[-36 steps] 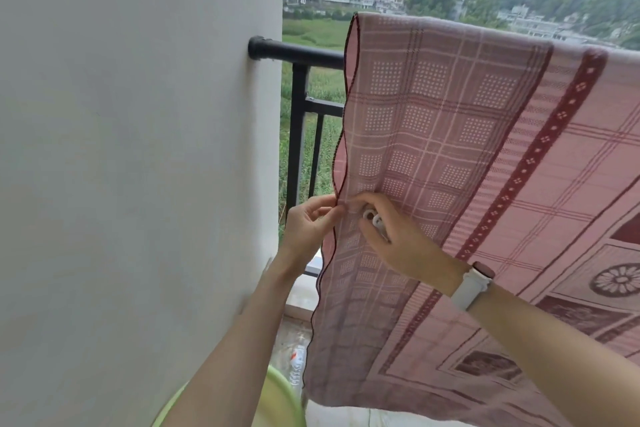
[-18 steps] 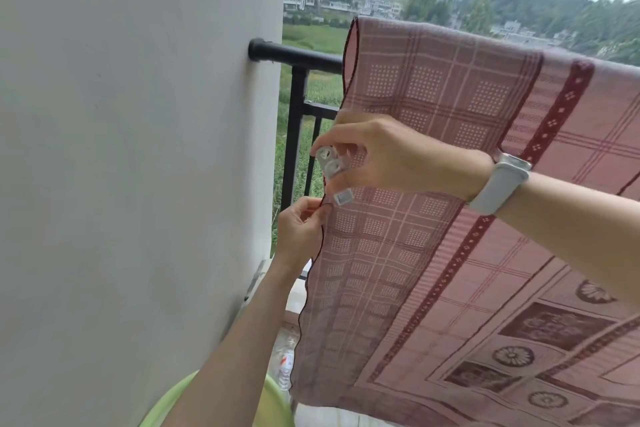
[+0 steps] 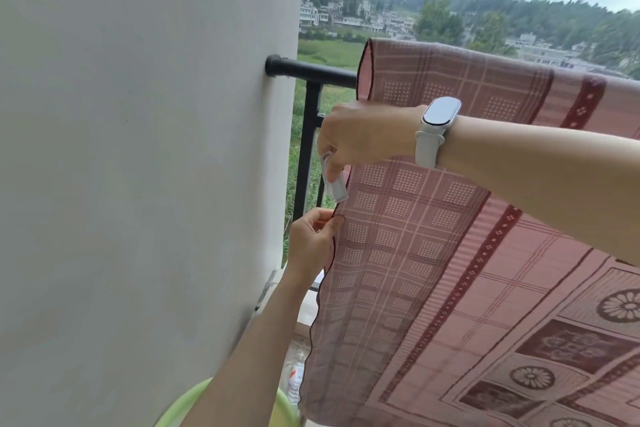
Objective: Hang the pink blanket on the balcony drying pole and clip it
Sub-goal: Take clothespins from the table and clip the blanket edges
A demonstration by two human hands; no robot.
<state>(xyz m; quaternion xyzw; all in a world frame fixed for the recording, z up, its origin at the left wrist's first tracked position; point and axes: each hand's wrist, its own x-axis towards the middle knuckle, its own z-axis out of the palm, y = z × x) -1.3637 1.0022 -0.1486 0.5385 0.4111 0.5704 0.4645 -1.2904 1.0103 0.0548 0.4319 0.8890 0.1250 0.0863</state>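
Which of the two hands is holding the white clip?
The right hand, the upper one wearing the white wristband, holds the white clip. The left hand below only pinches the pink blanket edge.

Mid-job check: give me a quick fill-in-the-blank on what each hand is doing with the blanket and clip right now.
1. The right hand holds a white ____ beside the blanket's edge.
2. The left hand pinches the ____ of the pink blanket.
3. The blanket is draped over the black ____.
4. A white band sits on the ____ wrist.

Missing words: clip; edge; pole; right
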